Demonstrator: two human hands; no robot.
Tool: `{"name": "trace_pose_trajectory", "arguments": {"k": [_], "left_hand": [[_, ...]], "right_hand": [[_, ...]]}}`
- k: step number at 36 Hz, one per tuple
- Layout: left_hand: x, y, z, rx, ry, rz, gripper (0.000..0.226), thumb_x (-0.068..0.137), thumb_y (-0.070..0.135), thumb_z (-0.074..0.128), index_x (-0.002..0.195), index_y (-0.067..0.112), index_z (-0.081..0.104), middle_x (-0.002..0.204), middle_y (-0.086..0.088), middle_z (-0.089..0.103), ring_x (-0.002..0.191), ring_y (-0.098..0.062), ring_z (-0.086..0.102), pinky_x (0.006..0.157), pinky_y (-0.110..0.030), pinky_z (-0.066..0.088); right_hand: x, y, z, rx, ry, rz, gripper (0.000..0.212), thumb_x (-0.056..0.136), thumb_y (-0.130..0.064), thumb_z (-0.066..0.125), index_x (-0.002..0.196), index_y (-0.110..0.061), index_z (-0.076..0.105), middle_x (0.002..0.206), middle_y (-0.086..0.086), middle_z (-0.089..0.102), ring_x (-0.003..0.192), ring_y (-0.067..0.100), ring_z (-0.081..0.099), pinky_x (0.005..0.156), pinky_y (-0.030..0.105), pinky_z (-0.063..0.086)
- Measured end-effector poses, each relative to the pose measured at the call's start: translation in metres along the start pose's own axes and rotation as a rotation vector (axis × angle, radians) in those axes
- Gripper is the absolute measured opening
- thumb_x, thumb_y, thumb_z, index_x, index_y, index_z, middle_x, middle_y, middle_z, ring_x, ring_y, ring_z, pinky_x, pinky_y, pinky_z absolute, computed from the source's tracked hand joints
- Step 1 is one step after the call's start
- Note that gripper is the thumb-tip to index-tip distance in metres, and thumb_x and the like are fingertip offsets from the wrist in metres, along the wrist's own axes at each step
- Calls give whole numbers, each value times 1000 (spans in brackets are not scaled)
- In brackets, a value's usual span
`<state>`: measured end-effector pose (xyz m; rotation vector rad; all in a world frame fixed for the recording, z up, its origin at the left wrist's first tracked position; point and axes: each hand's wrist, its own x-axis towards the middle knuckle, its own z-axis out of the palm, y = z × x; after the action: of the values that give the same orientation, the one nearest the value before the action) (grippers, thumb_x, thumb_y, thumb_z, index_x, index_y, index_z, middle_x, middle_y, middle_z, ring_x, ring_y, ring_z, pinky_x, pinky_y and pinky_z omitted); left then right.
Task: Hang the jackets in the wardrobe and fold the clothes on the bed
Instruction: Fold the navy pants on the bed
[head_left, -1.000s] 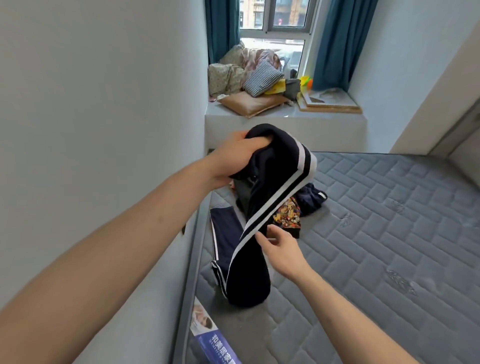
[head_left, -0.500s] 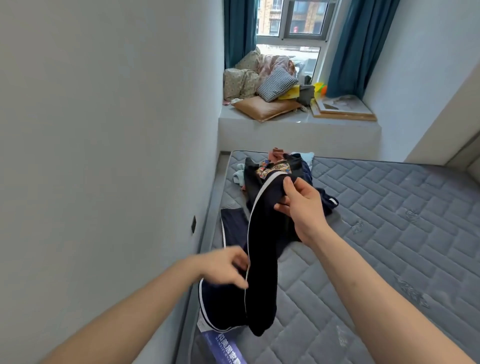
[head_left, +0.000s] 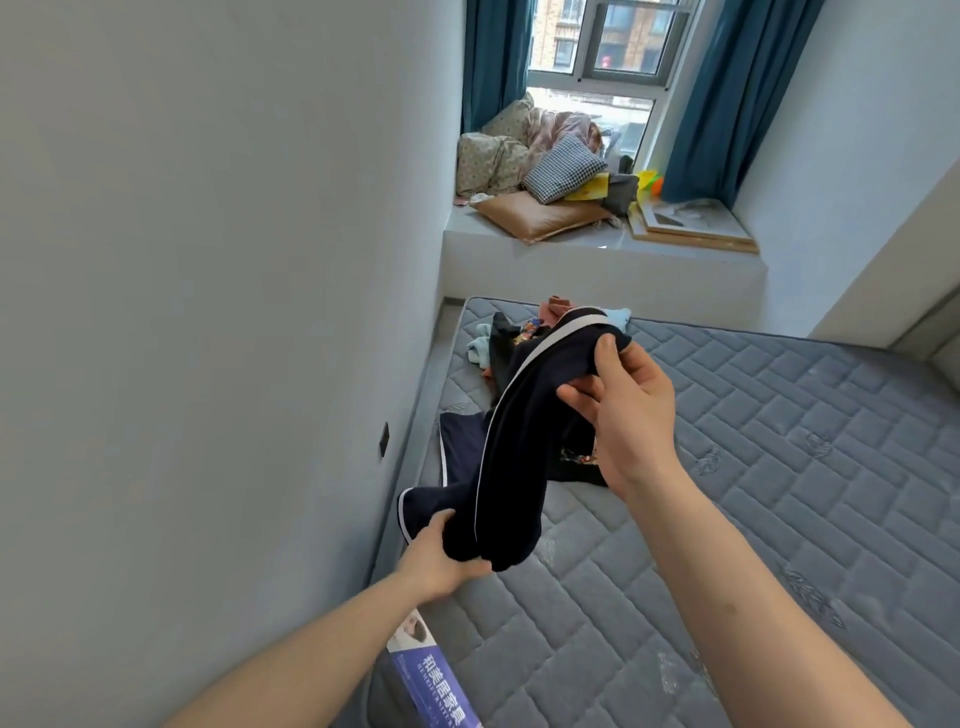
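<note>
Gripping the near, lower end of the navy trousers (head_left: 511, 467) in my left hand (head_left: 441, 558), fingers curled under the bunched cloth, I stretch them taut above the mattress (head_left: 727, 519) for folding. To the right and farther off, my right hand (head_left: 621, 410) pinches the upper end, wrist bent, above the clothes pile (head_left: 524, 332).

**One head camera, looking down the bed**

A single wide-angle view from the person's head faces forward and down. Both forearms reach in from the bottom edge, close to the lens. The mattress (head_left: 727, 519) fills the lower right, the wall (head_left: 208, 260) the left. The window (head_left: 613, 47) sits far off at the top. No second view shares the scene.
</note>
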<state>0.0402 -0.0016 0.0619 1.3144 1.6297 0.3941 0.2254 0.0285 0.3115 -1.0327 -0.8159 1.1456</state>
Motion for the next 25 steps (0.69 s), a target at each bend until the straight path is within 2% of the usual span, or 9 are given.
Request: {"name": "trace_pose_trajectory", "arguments": {"k": [3,7,11,14,16,18,20,23,25], "left_hand": [[4,5,5,27,-73,-10,76,70,53,84,135,27,56,130,9,62,122,-11,58,106,-28,45],[4,3,17,1,-94,-12,69,75,49,82,133,28,52,124,9,62,116,-12,60,97,-24,45],[7,4,24,-29,-86,0,50,84,40,78,129,27,60,121,7,69,114,-14,64,101,-27,48],[7,7,22,63,-52,24,8,95,33,67,102,29,70,97,7,73,99,-17,69,93,-33,53],[8,8,18,103,-32,34,9,99,31,60,100,27,69,94,6,72,98,-20,69,86,-31,52],[9,8,14,76,-14,46,21,103,29,55,118,22,68,109,2,73,105,-21,67,91,-31,51],[9,13,7,2,17,61,26,106,30,50,123,20,66,112,2,72,105,-19,67,94,-33,51],[8,29,-8,-65,59,98,22,106,37,48,107,25,67,99,7,72,98,-15,68,87,-31,53],[9,43,-17,-99,89,144,25,103,39,50,98,22,67,92,4,74,92,-17,70,84,-36,53]], "right_hand": [[-2,-7,3,3,-12,-18,28,108,-25,49,116,-7,69,106,9,76,85,20,72,62,22,57],[-4,-11,5,1,-39,-45,33,109,-26,46,124,-3,66,116,16,74,107,34,71,65,24,58],[-3,-12,-2,30,-18,-51,26,108,-24,49,111,-8,69,99,4,78,85,19,75,63,24,58],[-1,-8,-11,42,13,-59,22,107,-23,51,103,-13,71,87,1,76,74,12,72,63,23,58],[0,-3,-19,17,33,-89,23,107,-24,51,102,-16,72,87,0,76,75,12,72,62,23,58],[1,6,-32,-48,65,-139,24,107,-25,51,96,-20,72,84,-3,75,73,11,71,61,22,57],[5,19,-50,-143,122,-152,23,106,-25,52,90,-18,68,81,-1,71,71,11,68,60,23,57],[8,48,-81,-322,176,6,18,105,-19,55,96,-5,60,93,11,67,79,18,66,61,25,58],[1,72,-98,-458,131,200,11,101,-16,61,109,-9,61,108,14,68,80,17,66,61,27,58]]}}
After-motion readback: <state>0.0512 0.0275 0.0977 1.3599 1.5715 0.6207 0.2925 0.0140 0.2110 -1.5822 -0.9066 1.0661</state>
